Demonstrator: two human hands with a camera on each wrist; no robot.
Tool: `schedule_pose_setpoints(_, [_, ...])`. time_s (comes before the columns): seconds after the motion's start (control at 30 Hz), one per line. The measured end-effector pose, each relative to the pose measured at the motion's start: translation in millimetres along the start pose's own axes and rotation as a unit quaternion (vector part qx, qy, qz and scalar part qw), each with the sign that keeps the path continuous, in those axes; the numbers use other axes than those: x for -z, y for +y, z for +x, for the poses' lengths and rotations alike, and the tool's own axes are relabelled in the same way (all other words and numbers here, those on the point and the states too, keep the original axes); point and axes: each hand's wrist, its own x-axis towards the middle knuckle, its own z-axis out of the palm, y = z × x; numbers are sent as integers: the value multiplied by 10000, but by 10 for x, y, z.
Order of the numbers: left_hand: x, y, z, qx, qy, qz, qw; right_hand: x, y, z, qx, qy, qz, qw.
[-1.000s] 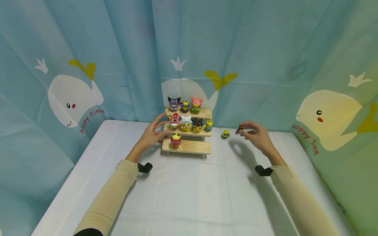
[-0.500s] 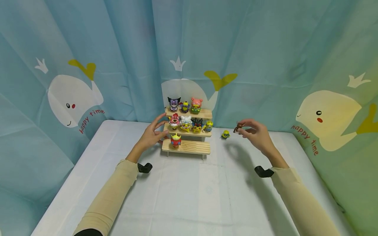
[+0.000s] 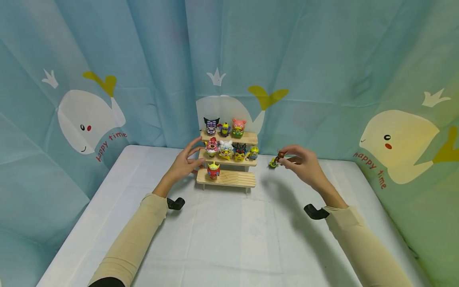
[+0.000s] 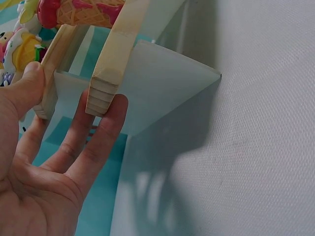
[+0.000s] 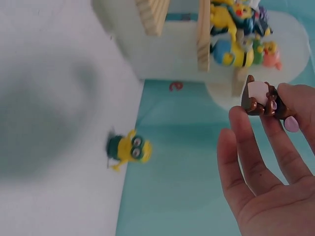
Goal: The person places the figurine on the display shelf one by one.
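My left hand [image 3: 182,164] holds the left end of a three-tier wooden display shelf [image 3: 234,179]. In the left wrist view its thumb and fingers [image 4: 93,147] lie against the ends of two wooden boards [image 4: 115,59]. Raised above the table at the right, my right hand [image 3: 305,164] pinches a small brown figurine [image 3: 281,154] between thumb and fingers. The right wrist view shows this figurine [image 5: 261,97] with a pale front and a pink part. A yellow-and-green minion figurine [image 5: 130,148] stands on the table, partly covered by the brown one in the head view.
Several figurines line the top and middle tiers, among them a pink one [image 3: 238,128] and a minion [image 3: 253,153]. A red-and-green alien figurine [image 3: 213,171] stands at the left of the bottom tier. Behind the white table [image 3: 222,235] hangs a blue curtain [image 3: 315,71].
My right hand has moved left with the brown figurine, which now overlaps the loose minion in the head view. The left hand and the shelf have stayed in place.
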Motion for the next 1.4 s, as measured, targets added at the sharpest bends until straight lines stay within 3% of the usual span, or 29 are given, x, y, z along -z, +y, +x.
schedule_pose_setpoints(0.43, [-1, -8, -6, -18, -20, -14, 10000, -320, -240, 46, 235, -432, -95, 9987])
schedule_pose_setpoints(0.8, [4, -19, -7, -40, -12, 72, 10000, -636, -375, 107, 419, -693, 456, 9957])
schedule_pose_setpoints(1.13, [52, -279, 93, -24, 44, 27, 10000, -964, -411, 158, 564, -695, 651, 9939])
schedule_pose_setpoints(1.4, [45, -274, 88, -72, 78, 199, 9997, -1200, -351, 175, 394, -760, 579, 9946])
